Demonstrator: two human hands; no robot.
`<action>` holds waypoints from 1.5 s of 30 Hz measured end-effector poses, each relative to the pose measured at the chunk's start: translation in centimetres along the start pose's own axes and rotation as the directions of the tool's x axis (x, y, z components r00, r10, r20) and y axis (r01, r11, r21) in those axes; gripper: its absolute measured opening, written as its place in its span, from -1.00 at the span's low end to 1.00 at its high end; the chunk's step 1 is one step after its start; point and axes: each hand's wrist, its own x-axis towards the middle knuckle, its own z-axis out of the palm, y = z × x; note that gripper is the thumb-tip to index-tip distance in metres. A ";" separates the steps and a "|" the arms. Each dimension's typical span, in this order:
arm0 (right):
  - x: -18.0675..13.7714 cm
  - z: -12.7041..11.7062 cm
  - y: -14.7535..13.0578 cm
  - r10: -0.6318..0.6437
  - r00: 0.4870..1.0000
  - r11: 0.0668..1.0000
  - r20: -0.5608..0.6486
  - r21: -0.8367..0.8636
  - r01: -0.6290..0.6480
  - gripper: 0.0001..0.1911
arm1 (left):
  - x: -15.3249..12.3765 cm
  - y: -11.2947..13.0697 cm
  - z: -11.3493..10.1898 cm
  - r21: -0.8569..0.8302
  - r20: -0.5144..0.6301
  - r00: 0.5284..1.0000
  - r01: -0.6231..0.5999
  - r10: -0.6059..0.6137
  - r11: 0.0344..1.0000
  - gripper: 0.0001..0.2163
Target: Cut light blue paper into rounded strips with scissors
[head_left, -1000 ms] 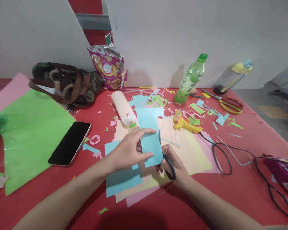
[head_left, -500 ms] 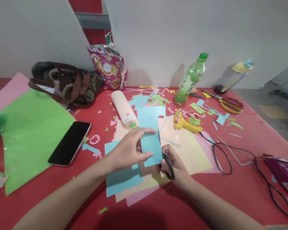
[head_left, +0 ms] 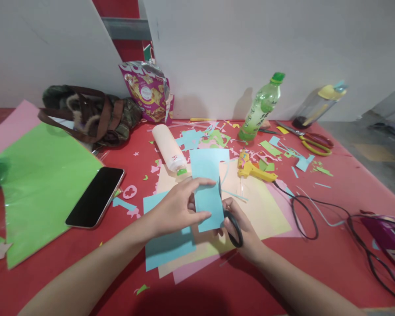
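Note:
My left hand [head_left: 177, 206] pinches a light blue sheet of paper [head_left: 207, 184], holding it upright above the red table [head_left: 85, 250]. My right hand [head_left: 240, 226] grips black-handled scissors [head_left: 233, 228], whose blades run up along the sheet's right edge. A thin curl of blue paper hangs off that edge. Under my hands lies a stack of blue, peach, yellow and pink sheets [head_left: 260, 206].
A black phone [head_left: 96, 196] lies at the left on a green sheet [head_left: 39, 184]. A glue bottle [head_left: 169, 148], yellow glue gun [head_left: 254, 171] with black cord [head_left: 316, 215], green drink bottle [head_left: 261, 107], red-yellow scissors [head_left: 311, 141], a bag [head_left: 88, 115] and snack pouch [head_left: 148, 91] stand behind.
The blue sheet has risen slightly and the scissors have advanced a little along its right edge. My hands stay in nearly the same place.

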 end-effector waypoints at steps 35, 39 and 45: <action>0.2 0.0 -0.1 -0.007 1.000 1.000 -0.018 -0.019 0.007 -0.62 | 0.0 0.1 -0.4 0.008 0.044 0.999 -0.002 0.001 1.000 -0.58; 0.2 -0.1 -0.1 -0.028 1.000 0.999 0.006 -0.035 0.028 -0.62 | -0.1 0.2 -0.3 0.014 0.067 0.998 -0.006 0.005 1.000 -0.58; 0.1 -0.1 -0.1 -0.014 1.000 0.999 -0.019 -0.034 0.014 -0.63 | -0.1 0.4 -0.3 0.021 0.060 0.998 0.001 -0.003 1.000 -0.57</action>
